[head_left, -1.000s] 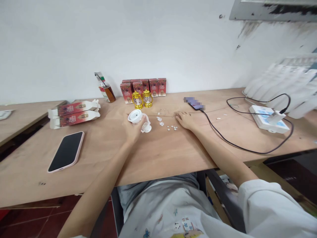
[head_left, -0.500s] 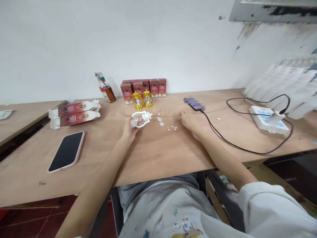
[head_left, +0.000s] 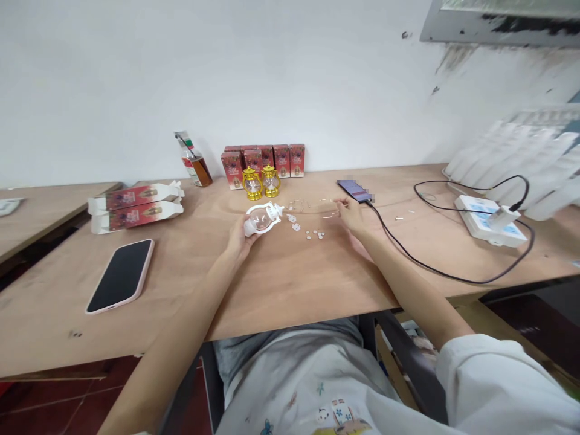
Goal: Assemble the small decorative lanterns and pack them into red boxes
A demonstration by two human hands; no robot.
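Note:
My left hand (head_left: 239,238) holds a small white toy lantern (head_left: 261,218) on its side, just above the wooden table (head_left: 281,284). My right hand (head_left: 352,214) pinches a thin bent wire handle (head_left: 327,211) a little to the right. Between the hands lie small white plastic bits (head_left: 293,221) and several tiny round button cells (head_left: 315,234). Two finished gold lanterns (head_left: 261,182) stand behind them.
Red lantern boxes (head_left: 265,158) line the wall, beside a spray bottle (head_left: 194,162). Two flat cartons (head_left: 136,206) and a pink-cased phone (head_left: 120,276) lie at left. At right, a phone (head_left: 354,190) charges by a black cable (head_left: 430,266) from a power strip (head_left: 487,219).
My left hand turned the white lantern from base-up onto its side. My right hand rose from flat on the table and picked up the wire handle, moving slightly right.

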